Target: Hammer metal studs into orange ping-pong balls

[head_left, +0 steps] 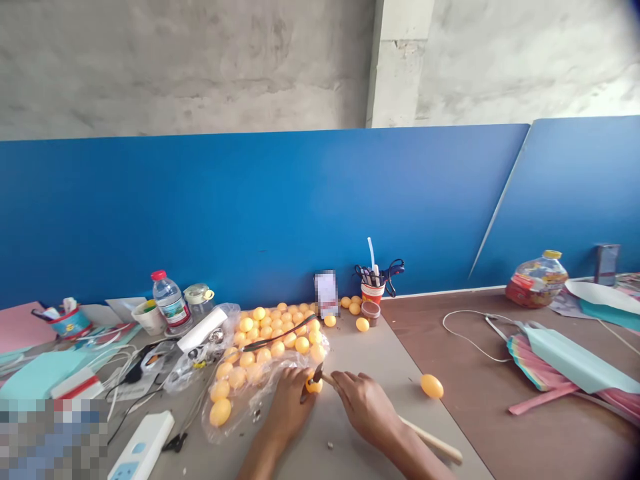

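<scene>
Pinning an orange ball on the grey tabletop, left hand closed around it, right hand gripped a wooden-handled tool, tip against the ball, plastic bag of balls just beside, loose ball near.

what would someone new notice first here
The heap of orange table-tennis balls on a crinkled clear plastic bag at mid-desk stands out first, set against the bright blue partition wall. Just in front of it, the left hand grips a single orange ball, and the right hand holds a long wooden-handled tool with its tip at that ball. A lone orange ball lies apart to the right.
</scene>
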`<action>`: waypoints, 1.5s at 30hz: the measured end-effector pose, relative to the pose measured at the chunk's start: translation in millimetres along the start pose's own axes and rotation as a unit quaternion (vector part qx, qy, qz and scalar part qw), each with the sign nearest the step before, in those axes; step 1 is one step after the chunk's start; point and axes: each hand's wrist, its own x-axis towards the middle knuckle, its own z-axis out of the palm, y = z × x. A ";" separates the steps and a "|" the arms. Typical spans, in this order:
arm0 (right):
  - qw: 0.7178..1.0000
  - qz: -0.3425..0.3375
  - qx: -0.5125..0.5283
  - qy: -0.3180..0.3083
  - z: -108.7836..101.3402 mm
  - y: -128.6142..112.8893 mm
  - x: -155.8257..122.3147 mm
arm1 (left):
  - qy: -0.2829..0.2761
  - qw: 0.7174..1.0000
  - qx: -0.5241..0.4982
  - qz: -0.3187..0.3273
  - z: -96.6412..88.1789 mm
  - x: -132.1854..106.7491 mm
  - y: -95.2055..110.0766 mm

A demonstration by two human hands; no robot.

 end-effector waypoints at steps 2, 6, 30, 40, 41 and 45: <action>1.000 -0.006 0.000 0.014 0.0 -1.1 -0.5 | -0.001 1.000 0.002 0.003 -0.1 0.1 -0.1; 1.000 -0.011 0.002 0.020 1.2 -3.4 -0.5 | -0.004 1.000 0.008 0.000 -1.2 0.1 1.3; 1.000 -0.009 0.004 0.011 5.2 -6.2 0.3 | -0.004 1.000 0.011 0.004 2.1 0.6 -3.4; 0.998 0.045 0.050 0.021 0.6 8.3 -2.9 | -0.007 1.000 0.012 -0.017 -2.5 -0.9 5.1; 0.997 0.048 0.049 0.023 0.7 8.8 -2.9 | -0.005 1.000 0.011 -0.018 -3.3 -1.2 6.4; 0.998 0.052 0.045 0.012 1.2 5.8 -2.3 | -0.005 1.000 0.011 -0.013 -3.8 -1.3 6.7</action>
